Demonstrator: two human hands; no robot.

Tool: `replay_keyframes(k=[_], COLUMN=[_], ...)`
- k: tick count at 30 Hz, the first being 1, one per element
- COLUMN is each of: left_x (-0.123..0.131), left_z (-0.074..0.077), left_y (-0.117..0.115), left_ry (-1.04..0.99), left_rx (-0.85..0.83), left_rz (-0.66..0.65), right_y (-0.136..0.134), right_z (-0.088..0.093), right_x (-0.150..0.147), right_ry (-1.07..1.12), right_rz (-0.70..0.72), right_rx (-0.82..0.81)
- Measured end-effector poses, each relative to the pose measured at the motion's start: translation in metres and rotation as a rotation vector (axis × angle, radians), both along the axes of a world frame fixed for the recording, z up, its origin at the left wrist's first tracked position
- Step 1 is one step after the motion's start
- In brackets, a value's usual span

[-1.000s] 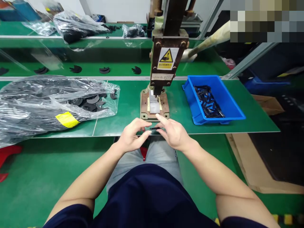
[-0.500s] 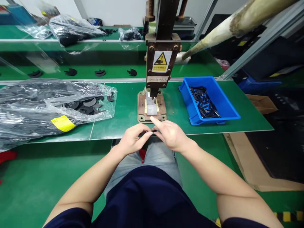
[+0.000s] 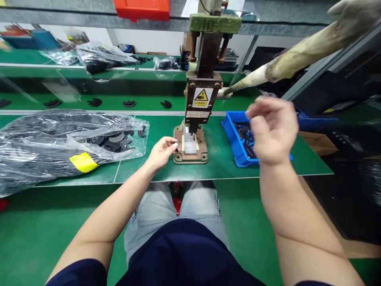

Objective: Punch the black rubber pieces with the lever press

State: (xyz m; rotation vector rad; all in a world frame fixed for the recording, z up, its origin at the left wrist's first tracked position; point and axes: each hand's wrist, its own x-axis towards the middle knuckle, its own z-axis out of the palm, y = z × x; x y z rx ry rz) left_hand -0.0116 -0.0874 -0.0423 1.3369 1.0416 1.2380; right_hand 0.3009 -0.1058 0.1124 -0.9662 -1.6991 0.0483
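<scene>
My left hand (image 3: pixel 162 153) is at the left edge of the press base (image 3: pixel 190 159), thumb and fingertips pinched around a small dark piece that is mostly hidden. My right hand (image 3: pixel 272 129) is raised in front of the blue bin (image 3: pixel 241 160), slightly blurred, its fingers curled but apart from the thumb, with nothing seen in it. Black parts (image 3: pixel 244 133) lie inside the bin. The press head (image 3: pixel 200 101), with a yellow warning sign, stands above a metal block (image 3: pixel 190 143) on the base.
A clear plastic bag (image 3: pixel 44 147) of black curved pieces covers the bench's left side, with a yellow label (image 3: pixel 83 162). Behind it, black pieces (image 3: pixel 129 104) lie spaced along a green strip. A pale, stained lever (image 3: pixel 285 65) slants over the right side.
My hands have separated. My right hand has moved up and right to the bin, while my left has shifted up beside the press base. The view has tilted upward.
</scene>
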Motion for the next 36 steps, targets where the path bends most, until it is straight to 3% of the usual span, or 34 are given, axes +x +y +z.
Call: replay_keyframes(k=[3,5,7,9,13,20,24,27,32,34,36], left_x=[0.007,0.013,0.018,0.021,0.019,0.019,0.013,-0.017,-0.110,-0.139,-0.156], left_z=[-0.005,-0.005,-0.004,-0.001,0.005,0.004,0.006,0.009,0.016,0.016,0.015], left_y=[0.032,0.045,0.052,0.055,0.058,0.058,0.057,0.063,0.082,0.091,0.100], left_ry=[0.129,0.300,0.508,0.704,0.895,0.862,0.854,0.923,1.244,1.317,1.360], left_rx=[0.101,0.184,0.278,0.368,0.500,0.506,0.499,0.432,0.056,-0.137,-0.243], left_rz=[0.125,0.134,0.104,0.039,-0.065,-0.086,-0.129,-0.041,0.377,0.408,0.360], right_y=[0.013,0.016,0.018,0.018,0.004,-0.035,-0.037,-0.033,-0.029,-0.028,-0.028], right_z=[0.053,0.080,0.094,0.096,0.066,-0.024,-0.048,-0.053,-0.058,-0.059,-0.060], right_x=[-0.012,-0.025,-0.037,-0.045,-0.046,-0.033,-0.032,-0.035,-0.041,-0.042,-0.043], right_ry=[0.149,0.135,0.145,0.201,0.275,0.082,0.080,0.119,0.179,0.197,0.207], right_rz=[0.152,0.243,0.287,0.294,0.300,0.299,0.232,0.203,0.187,0.169,0.153], right_rx=[0.136,0.147,0.158,0.181,0.169,0.156,0.160,0.188,0.236,0.241,0.235])
